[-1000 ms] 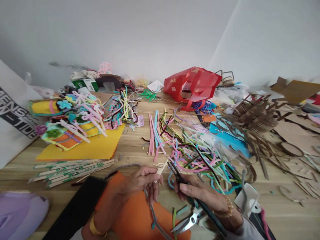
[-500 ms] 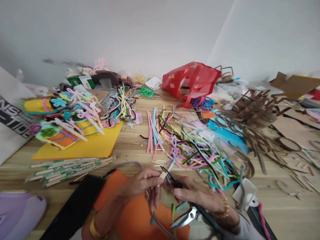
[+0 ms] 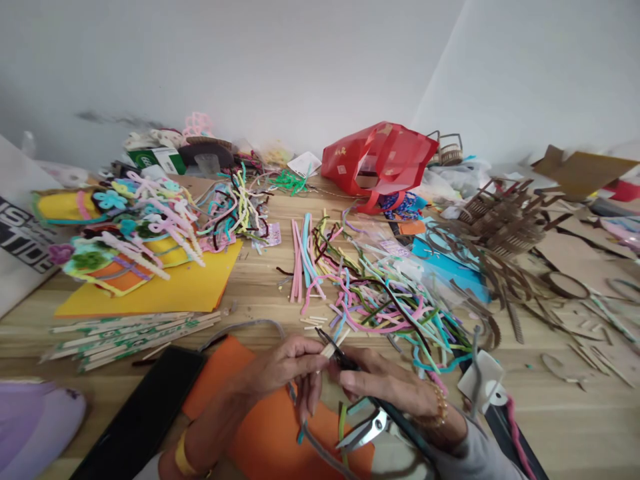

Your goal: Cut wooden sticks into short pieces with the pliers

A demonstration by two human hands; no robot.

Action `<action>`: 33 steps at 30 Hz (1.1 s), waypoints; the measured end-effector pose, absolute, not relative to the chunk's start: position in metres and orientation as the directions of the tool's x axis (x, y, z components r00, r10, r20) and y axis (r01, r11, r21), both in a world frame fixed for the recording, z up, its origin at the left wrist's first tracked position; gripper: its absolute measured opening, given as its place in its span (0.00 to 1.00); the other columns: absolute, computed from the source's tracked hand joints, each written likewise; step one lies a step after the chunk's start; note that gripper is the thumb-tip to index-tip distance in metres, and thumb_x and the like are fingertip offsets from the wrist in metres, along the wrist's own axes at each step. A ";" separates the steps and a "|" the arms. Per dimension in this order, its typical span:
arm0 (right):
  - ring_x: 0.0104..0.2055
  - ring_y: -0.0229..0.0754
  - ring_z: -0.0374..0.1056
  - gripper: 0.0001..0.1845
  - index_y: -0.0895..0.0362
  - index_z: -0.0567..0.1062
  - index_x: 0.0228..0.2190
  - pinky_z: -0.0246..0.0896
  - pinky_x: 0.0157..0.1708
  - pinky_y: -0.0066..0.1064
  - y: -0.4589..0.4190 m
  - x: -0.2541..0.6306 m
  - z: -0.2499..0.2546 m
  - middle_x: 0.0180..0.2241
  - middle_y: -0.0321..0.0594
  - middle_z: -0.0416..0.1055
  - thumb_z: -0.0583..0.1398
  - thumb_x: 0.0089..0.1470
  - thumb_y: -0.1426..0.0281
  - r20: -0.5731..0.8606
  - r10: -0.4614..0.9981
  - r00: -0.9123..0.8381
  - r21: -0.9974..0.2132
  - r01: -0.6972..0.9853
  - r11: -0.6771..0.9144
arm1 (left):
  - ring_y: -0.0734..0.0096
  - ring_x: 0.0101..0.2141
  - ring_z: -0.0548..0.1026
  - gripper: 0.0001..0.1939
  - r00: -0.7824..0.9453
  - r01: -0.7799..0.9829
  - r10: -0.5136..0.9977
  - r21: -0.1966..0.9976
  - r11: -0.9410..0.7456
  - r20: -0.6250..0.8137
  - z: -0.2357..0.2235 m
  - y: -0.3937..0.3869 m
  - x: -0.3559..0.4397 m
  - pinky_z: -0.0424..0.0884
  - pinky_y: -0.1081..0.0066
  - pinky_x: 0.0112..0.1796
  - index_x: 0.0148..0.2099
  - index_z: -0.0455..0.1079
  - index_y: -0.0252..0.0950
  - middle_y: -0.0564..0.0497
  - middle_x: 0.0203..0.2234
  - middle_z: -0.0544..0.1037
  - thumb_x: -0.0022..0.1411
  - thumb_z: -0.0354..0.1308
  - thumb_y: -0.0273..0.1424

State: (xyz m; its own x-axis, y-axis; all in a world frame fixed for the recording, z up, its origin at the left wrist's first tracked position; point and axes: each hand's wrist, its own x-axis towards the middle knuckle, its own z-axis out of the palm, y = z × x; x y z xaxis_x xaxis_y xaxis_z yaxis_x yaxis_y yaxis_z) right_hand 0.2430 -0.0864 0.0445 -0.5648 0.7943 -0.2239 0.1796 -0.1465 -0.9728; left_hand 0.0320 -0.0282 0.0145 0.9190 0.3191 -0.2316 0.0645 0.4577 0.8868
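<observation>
Wooden sticks (image 3: 327, 351) sit pinched in our left hand (image 3: 293, 367) while our right hand (image 3: 380, 380) grips a dark tool (image 3: 345, 361), scissors (image 3: 367, 432) just below.

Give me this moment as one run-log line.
left hand: pinching pale sticks | right hand: gripping dark pliers-like tool, tips crossing sticks | nearby: silver scissors, orange sheet

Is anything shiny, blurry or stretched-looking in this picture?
In the head view, the light is soft and the wall dims toward the top left; in that view, the silver scissors catch some shine; there too, the white bag at the left edge seems stretched, and the thin sticks in the left hand look slightly soft.
</observation>
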 end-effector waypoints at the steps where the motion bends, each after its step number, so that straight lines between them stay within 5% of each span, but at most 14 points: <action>1: 0.30 0.37 0.60 0.18 0.57 0.72 0.40 0.58 0.29 0.27 -0.087 0.243 0.044 0.29 0.34 0.64 0.57 0.58 0.55 -0.231 0.793 -0.563 -0.971 0.179 -0.156 | 0.74 0.13 0.71 0.20 0.917 0.067 0.323 0.889 0.453 -0.234 0.014 -0.028 0.032 0.64 0.78 0.16 0.34 0.67 0.34 0.52 0.17 0.77 0.62 0.53 0.47; 33: 0.32 0.38 0.59 0.17 0.57 0.71 0.40 0.56 0.33 0.28 -0.086 0.244 0.044 0.29 0.34 0.63 0.56 0.59 0.56 -0.242 0.785 -0.570 -0.964 0.230 -0.130 | 0.75 0.13 0.69 0.21 0.909 0.102 0.334 0.912 0.398 -0.247 0.018 -0.028 0.030 0.65 0.77 0.17 0.34 0.69 0.34 0.53 0.16 0.75 0.62 0.53 0.48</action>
